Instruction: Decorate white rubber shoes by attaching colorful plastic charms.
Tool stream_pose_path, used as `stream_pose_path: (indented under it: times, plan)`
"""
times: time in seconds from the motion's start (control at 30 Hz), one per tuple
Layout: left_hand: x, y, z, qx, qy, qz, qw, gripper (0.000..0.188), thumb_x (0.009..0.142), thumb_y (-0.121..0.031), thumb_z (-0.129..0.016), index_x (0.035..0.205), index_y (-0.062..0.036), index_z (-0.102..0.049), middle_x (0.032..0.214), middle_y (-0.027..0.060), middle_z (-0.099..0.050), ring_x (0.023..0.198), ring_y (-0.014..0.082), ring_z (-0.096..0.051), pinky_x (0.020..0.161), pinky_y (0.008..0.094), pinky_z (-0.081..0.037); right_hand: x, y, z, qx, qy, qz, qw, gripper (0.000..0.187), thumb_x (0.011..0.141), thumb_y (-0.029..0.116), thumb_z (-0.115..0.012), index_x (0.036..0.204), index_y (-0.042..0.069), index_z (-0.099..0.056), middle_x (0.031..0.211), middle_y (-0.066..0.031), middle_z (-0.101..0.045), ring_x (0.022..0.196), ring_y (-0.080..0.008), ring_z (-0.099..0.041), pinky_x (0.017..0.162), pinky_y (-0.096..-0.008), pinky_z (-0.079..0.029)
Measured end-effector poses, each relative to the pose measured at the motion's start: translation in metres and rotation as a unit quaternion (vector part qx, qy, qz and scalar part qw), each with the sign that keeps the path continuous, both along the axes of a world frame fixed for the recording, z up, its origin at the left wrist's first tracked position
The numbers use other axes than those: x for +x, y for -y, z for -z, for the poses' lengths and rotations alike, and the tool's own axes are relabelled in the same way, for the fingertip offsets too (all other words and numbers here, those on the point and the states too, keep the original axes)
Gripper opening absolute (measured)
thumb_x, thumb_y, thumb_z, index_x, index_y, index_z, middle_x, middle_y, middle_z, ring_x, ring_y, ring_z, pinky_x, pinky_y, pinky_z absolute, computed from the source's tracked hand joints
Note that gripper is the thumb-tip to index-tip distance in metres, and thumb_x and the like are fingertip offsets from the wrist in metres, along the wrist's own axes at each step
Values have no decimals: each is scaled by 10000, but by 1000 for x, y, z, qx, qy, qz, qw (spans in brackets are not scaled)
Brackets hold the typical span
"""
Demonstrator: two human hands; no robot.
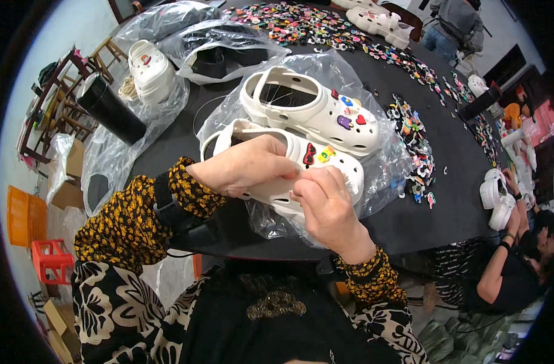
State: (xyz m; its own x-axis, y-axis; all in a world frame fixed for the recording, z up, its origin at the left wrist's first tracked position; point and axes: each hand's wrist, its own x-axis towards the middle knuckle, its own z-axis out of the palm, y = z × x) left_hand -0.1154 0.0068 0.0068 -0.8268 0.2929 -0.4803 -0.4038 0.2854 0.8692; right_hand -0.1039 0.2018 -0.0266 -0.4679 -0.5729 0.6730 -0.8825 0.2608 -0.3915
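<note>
Two white clogs lie side by side on a see-through plastic bag [389, 173]. The far clog [292, 115] carries several small charms on its toe, among them a purple figure [345, 123] and a red heart [360, 119]. On the near clog [350, 170] sit a red sunglasses charm [309, 153] and a yellow-green charm [327, 153]. My left hand [249, 164] is closed over the near clog's side, its fingertips partly hidden. Against the same clog's toe, my right hand [325, 203] pinches with thumb and fingers; whatever is between them is hidden.
Loose colourful charms [301, 24] spread along the far side of the black table [447, 218], with a smaller pile [413, 145] to the right. A black tumbler [110, 109] and another white clog [150, 71] stand at left. A co-worker [501, 273] handles white clogs [497, 197] at right.
</note>
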Motion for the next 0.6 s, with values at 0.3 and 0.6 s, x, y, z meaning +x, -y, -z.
stream_pose_path:
  times: [0.3, 0.6]
  plan:
    - [0, 0, 2, -20, 22, -1, 1000, 173, 850, -157, -647, 849, 15, -670, 697, -12, -610, 544, 40, -505, 435, 204, -355, 5, -8, 17, -16, -46, -7, 999, 289, 656, -62, -655, 922, 34, -593, 942, -102, -558, 839, -300, -538, 767, -400, -459]
    - [3, -1, 2, 47, 25, 22, 998, 257, 884, -157, -645, 1046, 41, -665, 938, 52, -699, 791, 84, -637, 723, 229, -517, -3, -35, -8, -123, 219, -12, 968, 239, 732, -119, -675, 889, 23, -566, 874, -92, -566, 808, -205, -568, 664, -280, -481]
